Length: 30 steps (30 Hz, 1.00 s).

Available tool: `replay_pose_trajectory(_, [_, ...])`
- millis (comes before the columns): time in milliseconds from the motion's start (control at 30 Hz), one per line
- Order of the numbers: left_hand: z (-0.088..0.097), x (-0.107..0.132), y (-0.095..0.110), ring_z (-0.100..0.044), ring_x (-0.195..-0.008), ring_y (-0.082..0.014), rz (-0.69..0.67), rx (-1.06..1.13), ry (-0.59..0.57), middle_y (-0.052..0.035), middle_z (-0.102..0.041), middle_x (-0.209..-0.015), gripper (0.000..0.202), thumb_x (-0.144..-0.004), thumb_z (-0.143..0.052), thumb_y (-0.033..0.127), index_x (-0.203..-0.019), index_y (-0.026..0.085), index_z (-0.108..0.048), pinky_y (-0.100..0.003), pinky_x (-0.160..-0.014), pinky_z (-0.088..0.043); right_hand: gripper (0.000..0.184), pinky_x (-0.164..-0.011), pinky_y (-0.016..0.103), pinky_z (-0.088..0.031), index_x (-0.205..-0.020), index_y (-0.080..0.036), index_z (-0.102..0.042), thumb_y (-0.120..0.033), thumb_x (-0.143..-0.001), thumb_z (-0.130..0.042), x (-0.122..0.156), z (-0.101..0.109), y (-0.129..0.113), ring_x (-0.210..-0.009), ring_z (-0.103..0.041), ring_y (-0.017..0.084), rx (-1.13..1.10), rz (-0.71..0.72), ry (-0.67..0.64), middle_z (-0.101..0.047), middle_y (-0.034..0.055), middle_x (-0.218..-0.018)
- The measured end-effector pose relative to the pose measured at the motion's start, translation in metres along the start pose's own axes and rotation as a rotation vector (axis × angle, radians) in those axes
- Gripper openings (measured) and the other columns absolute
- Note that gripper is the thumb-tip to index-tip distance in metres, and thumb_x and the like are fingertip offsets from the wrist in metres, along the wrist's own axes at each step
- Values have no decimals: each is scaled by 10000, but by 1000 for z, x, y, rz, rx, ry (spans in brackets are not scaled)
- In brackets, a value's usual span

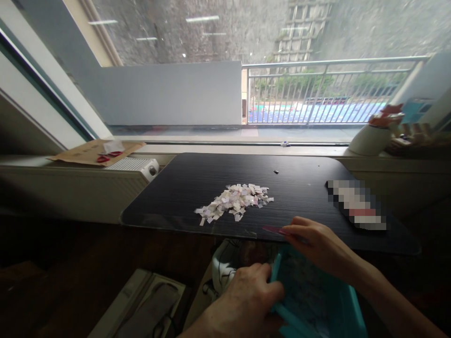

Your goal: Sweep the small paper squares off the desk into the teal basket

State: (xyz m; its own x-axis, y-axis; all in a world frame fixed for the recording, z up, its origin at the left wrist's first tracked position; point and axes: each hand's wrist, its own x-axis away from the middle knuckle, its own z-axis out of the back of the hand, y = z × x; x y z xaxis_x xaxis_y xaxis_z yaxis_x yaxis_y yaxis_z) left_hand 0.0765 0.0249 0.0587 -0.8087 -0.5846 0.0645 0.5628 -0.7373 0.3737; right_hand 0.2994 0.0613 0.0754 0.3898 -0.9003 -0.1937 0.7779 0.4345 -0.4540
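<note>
My left hand (252, 293) grips the rim of a teal plastic bin (352, 314) below the table's front edge. Small pale bits lie dimly inside the bin. Above its far side, my right hand (313, 237) pinches a thin pinkish-purple flat piece (273, 229) at the table edge; its exact kind is unclear. A pile of small white paper pieces (236, 199) is spread on the black tabletop (169, 188), to the left of and beyond that piece. A small clear scrap (251, 233) lies near the edge, left of the purple piece.
A pixelated flat object (357, 205) rests on the table's right side. Red-handled scissors (110, 156) lie on brown cardboard (95, 151) over a radiator (136, 165). A white planter (369, 137) stands on the right sill. An open box (151, 300) sits on the floor.
</note>
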Motion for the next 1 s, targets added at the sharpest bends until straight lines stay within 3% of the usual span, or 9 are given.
replay_pose_trajectory(200, [2,16,-20,-532,-829,-188,123,1,54,10,-521,-888,240,-733,-759,300,-797,223,-541,-264,-658,-385,272,-611,246,-420,-921,-221,-692,-326,-909,-441,-22,-3,15,-643,-564,131,39,-87,102,-621,28,-817])
replay_pose_trajectory(400, [-11,32,-36,-521,-805,-189,278,19,95,0,-520,-865,154,-737,-700,234,-790,221,-556,-272,-647,-366,285,-637,244,-416,-967,-227,-702,-309,-902,-437,-47,-12,14,-687,-580,136,125,-80,147,-633,35,-857])
replay_pose_trajectory(633, [-30,42,-37,-527,-794,-191,365,65,78,-8,-528,-844,130,-686,-648,161,-749,211,-546,-274,-638,-354,273,-619,233,-409,-962,-233,-697,-280,-899,-435,-38,-5,10,-691,-583,133,162,-38,79,-627,26,-852])
replay_pose_trajectory(767, [-32,42,-37,-528,-820,-199,340,75,66,-15,-529,-876,150,-673,-649,161,-768,215,-546,-275,-642,-353,288,-620,236,-406,-985,-231,-697,-295,-903,-429,-42,-4,15,-694,-584,134,200,-98,135,-632,31,-858])
replay_pose_trajectory(1000, [-31,42,-39,-530,-846,-215,356,52,32,-27,-528,-898,155,-684,-657,167,-791,211,-555,-281,-654,-370,260,-626,235,-412,-971,-229,-687,-266,-909,-437,-25,0,8,-709,-583,135,136,-36,37,-620,24,-863])
